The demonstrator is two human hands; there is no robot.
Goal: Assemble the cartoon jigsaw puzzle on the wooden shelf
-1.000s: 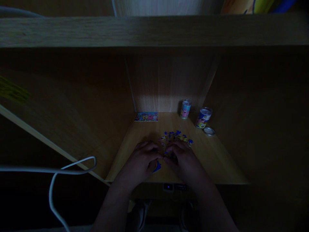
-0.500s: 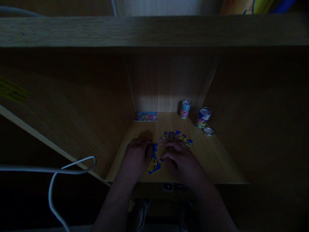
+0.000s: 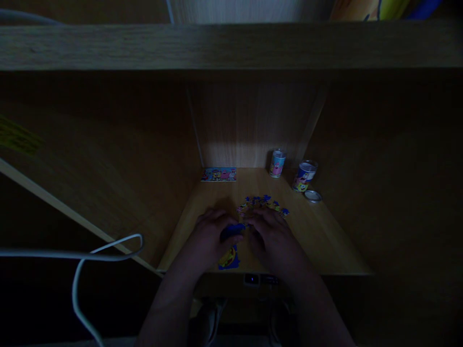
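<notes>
My left hand (image 3: 208, 236) and my right hand (image 3: 271, 236) hang low over the wooden desktop (image 3: 325, 241), fingertips almost meeting. A dark blue jigsaw piece (image 3: 231, 232) sits at my left fingers, touching the right hand's fingers too. Below them, a small joined group of jigsaw pieces (image 3: 228, 259) with a yellow cartoon figure lies near the front edge. A scattered heap of jigsaw pieces (image 3: 262, 203) spreads just beyond my right fingers. The dim light hides the finger detail.
A picture card (image 3: 219, 174) leans at the back wall. Two printed cartoon cans (image 3: 277, 163) (image 3: 303, 176) and a round metal lid (image 3: 313, 196) stand back right. Wooden panels box in the desk, a shelf board (image 3: 217, 46) crosses above, and a white cable (image 3: 75, 255) hangs left.
My hands have closed toward each other. The blue piece now lies raised between them, and the joined pieces below appear shorter and closer to the front edge.
</notes>
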